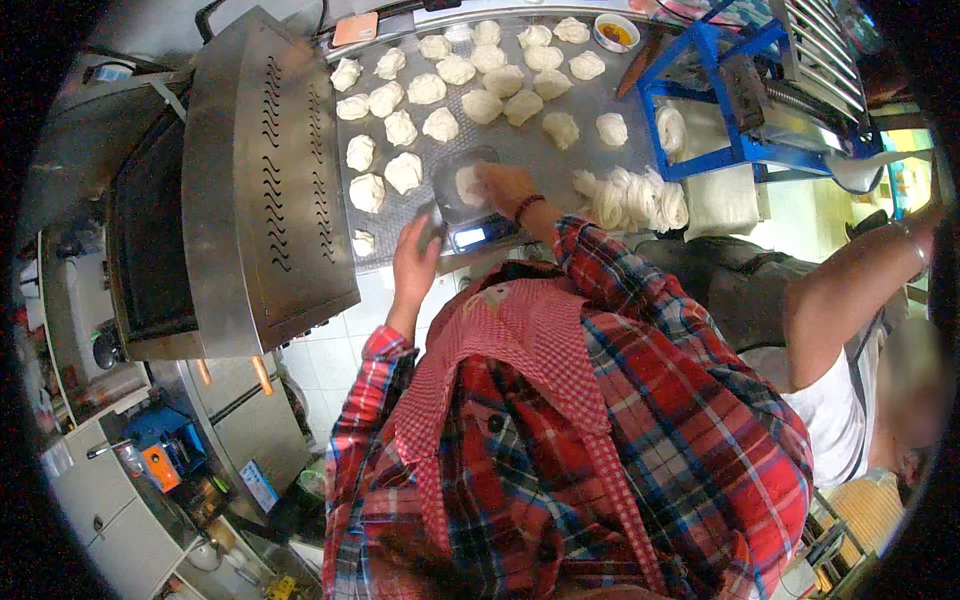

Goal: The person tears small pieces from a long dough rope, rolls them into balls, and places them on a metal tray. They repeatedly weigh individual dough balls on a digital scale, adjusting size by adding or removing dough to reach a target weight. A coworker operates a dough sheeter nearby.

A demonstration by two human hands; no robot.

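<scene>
My right hand is at a piece of white dough, its fingers around the dough's right side. That dough sits in the translucent grey pan of a kitchen scale with a lit display. Left of the scale, my left hand is raised with its fingers upward. A blurred dark grey thing shows at its fingertips, and I cannot tell whether it is held. Many uneven dough lumps lie spread over the metal worktop. One small lump lies near the front left edge.
A stainless oven-like cabinet borders the worktop's left. At right stand a blue-framed machine and pale noodle-like strands. A small bowl of orange-brown liquid sits at the back. Another person's arm is close on the right.
</scene>
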